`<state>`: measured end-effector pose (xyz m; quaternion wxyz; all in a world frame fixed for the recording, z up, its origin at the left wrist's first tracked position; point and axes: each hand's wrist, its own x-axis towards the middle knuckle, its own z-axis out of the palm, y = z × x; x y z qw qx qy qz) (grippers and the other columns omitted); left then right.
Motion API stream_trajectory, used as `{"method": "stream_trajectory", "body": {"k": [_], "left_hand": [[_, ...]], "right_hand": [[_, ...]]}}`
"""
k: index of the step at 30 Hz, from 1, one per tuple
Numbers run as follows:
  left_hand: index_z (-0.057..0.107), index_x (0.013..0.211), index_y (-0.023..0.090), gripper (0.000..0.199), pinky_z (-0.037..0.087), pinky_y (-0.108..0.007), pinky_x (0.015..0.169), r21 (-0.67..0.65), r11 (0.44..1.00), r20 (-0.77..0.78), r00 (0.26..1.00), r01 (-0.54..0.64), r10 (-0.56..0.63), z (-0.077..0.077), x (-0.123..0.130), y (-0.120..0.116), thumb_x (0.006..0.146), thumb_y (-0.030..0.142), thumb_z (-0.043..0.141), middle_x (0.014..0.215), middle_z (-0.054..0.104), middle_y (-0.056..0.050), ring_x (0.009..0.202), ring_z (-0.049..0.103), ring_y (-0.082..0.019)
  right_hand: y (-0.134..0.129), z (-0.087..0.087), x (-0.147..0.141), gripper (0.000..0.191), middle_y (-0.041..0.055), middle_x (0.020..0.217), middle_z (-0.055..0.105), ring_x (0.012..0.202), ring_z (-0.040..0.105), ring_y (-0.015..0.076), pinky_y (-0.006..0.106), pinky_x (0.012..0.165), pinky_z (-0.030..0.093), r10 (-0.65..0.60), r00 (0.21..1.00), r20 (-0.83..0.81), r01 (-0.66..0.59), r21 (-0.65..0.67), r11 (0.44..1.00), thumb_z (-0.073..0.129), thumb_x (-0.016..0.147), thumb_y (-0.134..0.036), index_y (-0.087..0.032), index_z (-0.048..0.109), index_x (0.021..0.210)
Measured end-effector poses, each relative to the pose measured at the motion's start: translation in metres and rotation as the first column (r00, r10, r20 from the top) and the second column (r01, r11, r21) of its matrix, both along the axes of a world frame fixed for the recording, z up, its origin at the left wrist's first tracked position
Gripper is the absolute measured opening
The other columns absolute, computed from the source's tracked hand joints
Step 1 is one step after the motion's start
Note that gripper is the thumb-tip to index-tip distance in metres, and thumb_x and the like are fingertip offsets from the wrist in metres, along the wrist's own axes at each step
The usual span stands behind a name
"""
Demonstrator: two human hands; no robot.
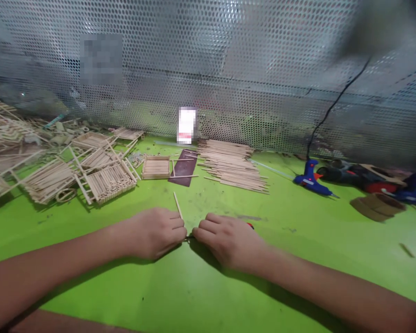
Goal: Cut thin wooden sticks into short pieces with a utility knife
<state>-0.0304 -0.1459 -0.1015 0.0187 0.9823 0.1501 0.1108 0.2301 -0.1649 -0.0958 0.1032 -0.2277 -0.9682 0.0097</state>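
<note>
- Left hand: fingers curled and closed, holding a thin wooden stick whose free end points up and away from the person.
- Right hand: fingers close together, tips almost meeting the left fingertips; whether they grip anything cannot be told.
- A short dark sliver lies in the narrow gap between the hands, touching the fingertips on both sides.
- A red object shows just past the right hand, mostly hidden; its kind cannot be told.
- Mid-desk, towards the back edge of the green desk: a loose pile of wooden sticks, beside a dark brown sheet with a few sticks on it.
- Left of that sheet: a small stick-built tray.
- Back-left corner: stick-built cart frames, one with a wooden wheel.
- Right side, near the back edge: two blue glue guns, a black-and-red power tool, and brown cardboard pieces.
- A perforated metal sheet stands behind the back edge.
</note>
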Motion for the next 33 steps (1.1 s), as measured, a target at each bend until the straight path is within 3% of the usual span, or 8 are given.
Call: {"method": "stream_trajectory", "body": {"k": [4, 7, 11, 15, 27, 33], "left_hand": [[0.059, 0.091, 0.018, 0.021, 0.043, -0.037, 0.066, -0.01, 0.993, 0.022, 0.993, -0.117, 0.117, 0.005, 0.001, -0.001, 0.102, 0.036, 0.059, 0.083, 0.064, -0.003, 0.072, 0.054, -0.02], [0.064, 0.109, 0.015, 0.039, 0.051, -0.04, 0.076, -0.054, 0.979, 0.038, 0.979, -0.198, 0.2, 0.007, 0.002, -0.003, 0.095, 0.051, 0.067, 0.102, 0.07, -0.009, 0.086, 0.062, -0.025], [0.067, 0.126, 0.013, 0.042, 0.056, -0.044, 0.094, -0.12, 0.98, 0.081, 0.982, -0.161, 0.171, 0.003, 0.001, -0.005, 0.099, 0.045, 0.063, 0.127, 0.072, -0.015, 0.109, 0.069, -0.03], [0.064, 0.139, 0.013, 0.046, 0.053, -0.044, 0.11, -0.182, 0.977, 0.101, 0.986, -0.11, 0.13, -0.002, -0.002, -0.005, 0.103, 0.04, 0.058, 0.144, 0.067, -0.016, 0.127, 0.068, -0.029], [0.065, 0.139, 0.01, 0.047, 0.054, -0.047, 0.11, -0.134, 0.987, 0.094, 0.991, -0.084, 0.097, -0.004, -0.003, -0.004, 0.105, 0.041, 0.055, 0.143, 0.067, -0.015, 0.127, 0.069, -0.03], [0.066, 0.132, 0.012, 0.039, 0.053, -0.044, 0.101, -0.039, 0.998, 0.177, 0.982, -0.052, 0.058, -0.001, -0.002, -0.003, 0.107, 0.038, 0.052, 0.133, 0.073, -0.014, 0.114, 0.071, -0.027]], "right_hand": [[-0.001, -0.001, 0.001, 0.007, 0.0013, 0.085, 0.063, 0.076, 0.049, 0.0186, 0.034, 0.068, 0.035, -0.029, 1.0, -0.01, 0.03, 0.022, 0.999, 0.056, 0.103, -0.016, -0.019, 0.06, 0.097], [-0.002, -0.002, 0.002, 0.007, 0.0011, 0.084, 0.062, 0.076, 0.05, 0.0188, 0.034, 0.067, 0.035, -0.048, 0.999, -0.011, 0.048, 0.038, 0.998, 0.056, 0.104, -0.019, -0.019, 0.061, 0.098], [-0.002, -0.003, 0.003, 0.006, 0.0019, 0.084, 0.062, 0.075, 0.05, 0.0195, 0.035, 0.067, 0.036, -0.066, 0.998, -0.004, 0.066, 0.07, 0.995, 0.056, 0.103, -0.019, -0.018, 0.062, 0.101], [-0.004, -0.003, 0.004, 0.005, 0.0028, 0.086, 0.063, 0.076, 0.05, 0.0203, 0.035, 0.068, 0.037, -0.058, 0.998, 0.008, 0.057, 0.1, 0.993, 0.057, 0.1, -0.016, -0.017, 0.061, 0.103], [-0.009, -0.001, 0.008, 0.007, 0.0022, 0.083, 0.062, 0.076, 0.049, 0.0201, 0.035, 0.066, 0.032, -0.058, 0.998, -0.004, 0.058, 0.114, 0.992, 0.058, 0.099, -0.013, -0.017, 0.062, 0.102], [-0.01, 0.0, 0.009, 0.006, 0.0026, 0.084, 0.062, 0.077, 0.048, 0.02, 0.035, 0.067, 0.031, -0.06, 0.998, 0.01, 0.059, 0.091, 0.994, 0.057, 0.1, -0.013, -0.017, 0.061, 0.102]]}}
